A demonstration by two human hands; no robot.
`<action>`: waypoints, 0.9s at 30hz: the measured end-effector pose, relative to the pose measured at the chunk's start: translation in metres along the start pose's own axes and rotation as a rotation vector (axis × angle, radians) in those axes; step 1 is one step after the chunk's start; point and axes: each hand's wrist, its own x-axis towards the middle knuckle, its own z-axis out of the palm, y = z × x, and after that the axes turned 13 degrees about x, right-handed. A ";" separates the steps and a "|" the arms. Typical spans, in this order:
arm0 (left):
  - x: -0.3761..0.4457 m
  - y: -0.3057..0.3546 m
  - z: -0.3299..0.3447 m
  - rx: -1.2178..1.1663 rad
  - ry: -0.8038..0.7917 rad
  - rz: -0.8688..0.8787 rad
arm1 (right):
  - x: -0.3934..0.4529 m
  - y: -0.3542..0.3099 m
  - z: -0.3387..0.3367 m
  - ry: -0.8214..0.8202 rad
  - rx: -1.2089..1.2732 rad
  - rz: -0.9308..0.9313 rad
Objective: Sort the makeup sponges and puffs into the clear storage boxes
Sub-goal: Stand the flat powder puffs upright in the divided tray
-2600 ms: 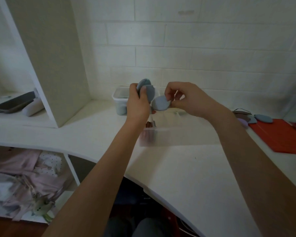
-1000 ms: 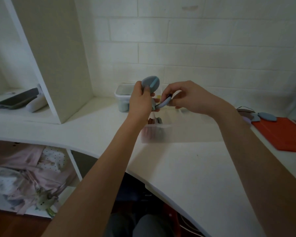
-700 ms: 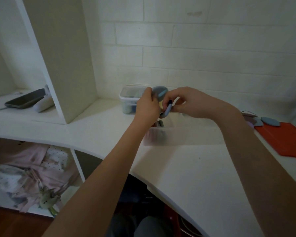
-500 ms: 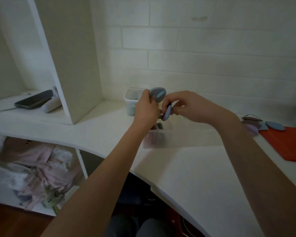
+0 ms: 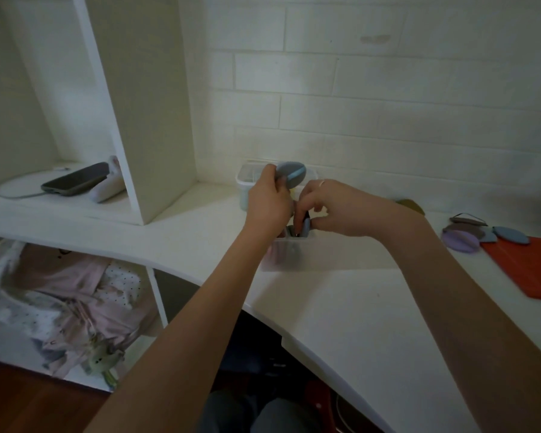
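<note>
We are in the middle of filing puffs into the long clear box (image 5: 331, 256) that sits on the tabletop (image 5: 341, 323) in front of us. Our right hand (image 5: 334, 210) is pinched shut on a blue puff (image 5: 305, 228) turned on edge, its lower rim already inside the left end of the box, beside what look like other puffs standing there; how many we cannot tell, since our hands hide most of them. Our left hand (image 5: 270, 203) is raised just above that end and closed around a small stack of blue puffs (image 5: 291, 175), held upright and clear of the box. Behind our hands stands a smaller clear box (image 5: 244, 189) against the wall, with something pale inside that is too dim to name. Well off to the right, a cluster of unsorted puffs (image 5: 469, 234) in purple and blue lies at the edge of a red mat (image 5: 525, 267).

The step in hand, as we judge it, is seating this one puff upright in its row. The next move calls for easing it down without toppling its neighbours, letting go, then taking the next puff off the stack in our left hand. The pile by the mat is not yet sorted
</note>
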 end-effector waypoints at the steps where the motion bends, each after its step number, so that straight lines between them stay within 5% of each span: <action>1: 0.000 -0.001 0.000 0.005 -0.009 0.006 | 0.001 -0.001 0.002 -0.013 -0.016 0.013; 14: 0.004 -0.004 0.002 -0.013 -0.010 -0.001 | -0.004 -0.010 0.000 -0.023 0.104 0.148; 22: 0.005 -0.005 0.003 -0.036 0.012 -0.034 | 0.005 -0.005 0.012 0.089 0.091 0.200; 27: 0.003 -0.004 0.001 -0.055 -0.035 -0.019 | 0.002 0.004 0.004 0.193 0.316 0.171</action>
